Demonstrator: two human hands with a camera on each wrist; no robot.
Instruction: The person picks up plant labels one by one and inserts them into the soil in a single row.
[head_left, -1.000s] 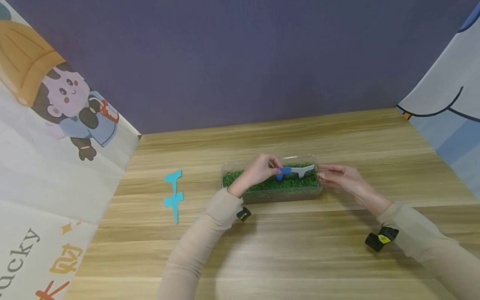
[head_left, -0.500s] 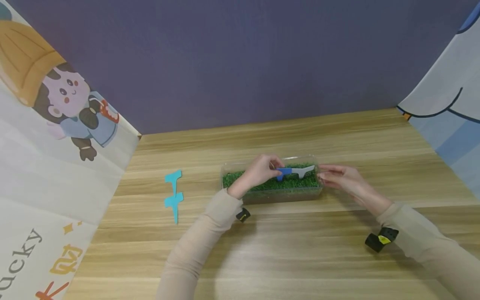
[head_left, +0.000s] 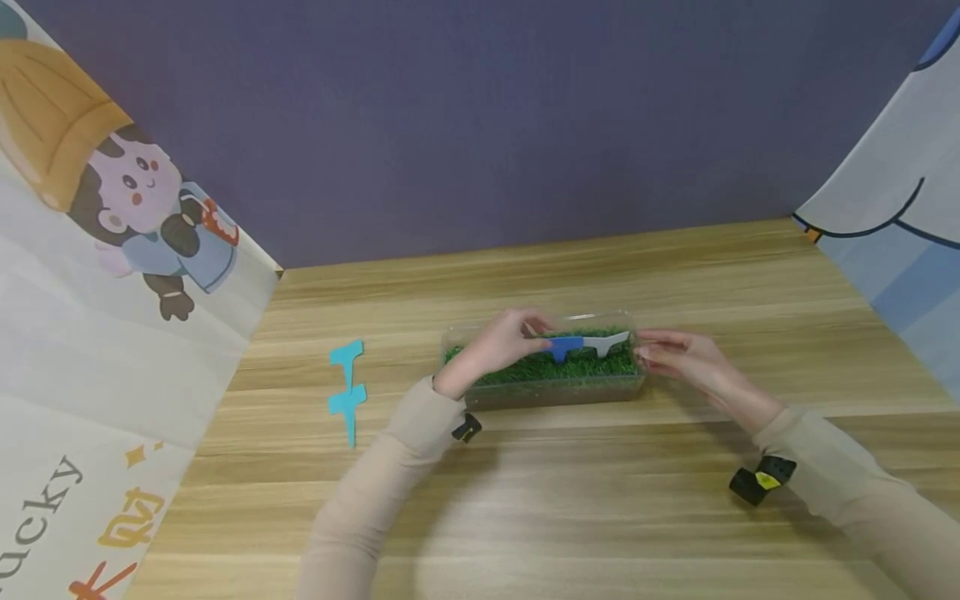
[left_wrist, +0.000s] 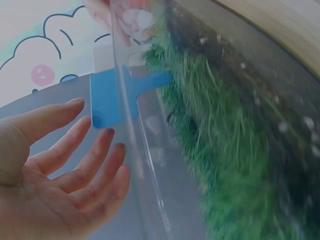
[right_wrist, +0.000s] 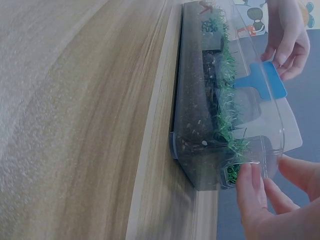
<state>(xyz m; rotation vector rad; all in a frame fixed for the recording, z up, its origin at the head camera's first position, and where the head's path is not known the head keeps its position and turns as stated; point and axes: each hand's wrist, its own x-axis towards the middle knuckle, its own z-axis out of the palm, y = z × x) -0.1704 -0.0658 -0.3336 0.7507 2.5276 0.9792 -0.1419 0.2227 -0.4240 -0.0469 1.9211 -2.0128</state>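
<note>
Though narrow, grassy box (head_left: pixel 555 392) with labels (head_left: pixel 567 343)

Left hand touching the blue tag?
Cannot tell. In the left wrist view, the left hand has its fingers at the edge of the blue tag, with no plain contact or gap; the other views don't settle it.

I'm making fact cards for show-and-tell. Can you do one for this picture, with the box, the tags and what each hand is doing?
Box: see-through, with green grass inside
Tags in the grass: blue tag and white tag, side by side
Tags on the table: two turquoise tags, left of the box
Left hand: beside the blue tag, fingers loose; can't tell if touching
Right hand: fingers against the box's right end
</note>
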